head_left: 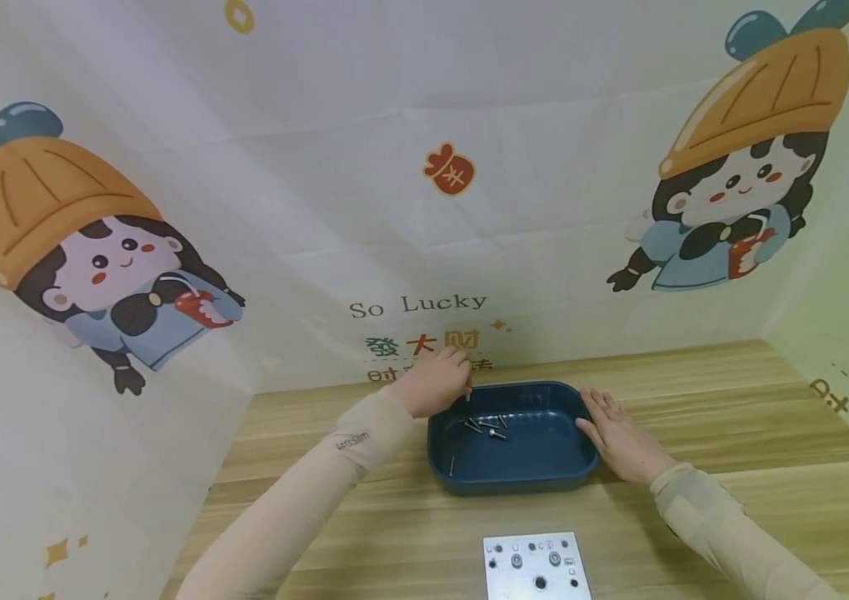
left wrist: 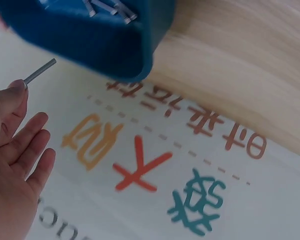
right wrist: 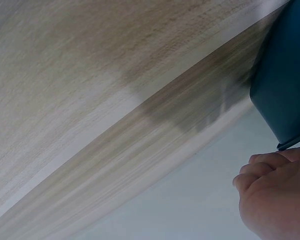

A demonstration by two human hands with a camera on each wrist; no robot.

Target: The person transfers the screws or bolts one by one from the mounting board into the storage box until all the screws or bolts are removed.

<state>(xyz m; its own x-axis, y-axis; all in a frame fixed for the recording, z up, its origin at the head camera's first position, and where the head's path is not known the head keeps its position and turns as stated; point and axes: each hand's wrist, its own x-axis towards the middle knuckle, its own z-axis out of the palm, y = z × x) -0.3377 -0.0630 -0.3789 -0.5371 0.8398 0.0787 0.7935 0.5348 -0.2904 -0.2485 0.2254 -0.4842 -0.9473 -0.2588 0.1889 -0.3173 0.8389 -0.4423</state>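
Between thumb and index finger, my left hand [head_left: 435,382] pinches a slim metal screw [left wrist: 40,71]; its other fingers are loosely bent. The hand is above the back left corner of a dark blue tray [head_left: 521,483]. Several more screws [head_left: 489,425] lie inside the tray, mostly toward its left and back, with a single screw [head_left: 451,467] near the front left. At the tray's right side, my right hand [head_left: 626,442] rests against the rim with its fingers extended. The right wrist view shows that hand [right wrist: 277,190] touching the tray's edge.
A silver metal plate [head_left: 535,571] with holes and round fittings lies in front of the tray, cut off by the frame's bottom. Everything stands on a wood-grain table [head_left: 364,533]. A printed white cloth [head_left: 319,167] hangs behind and along both sides.
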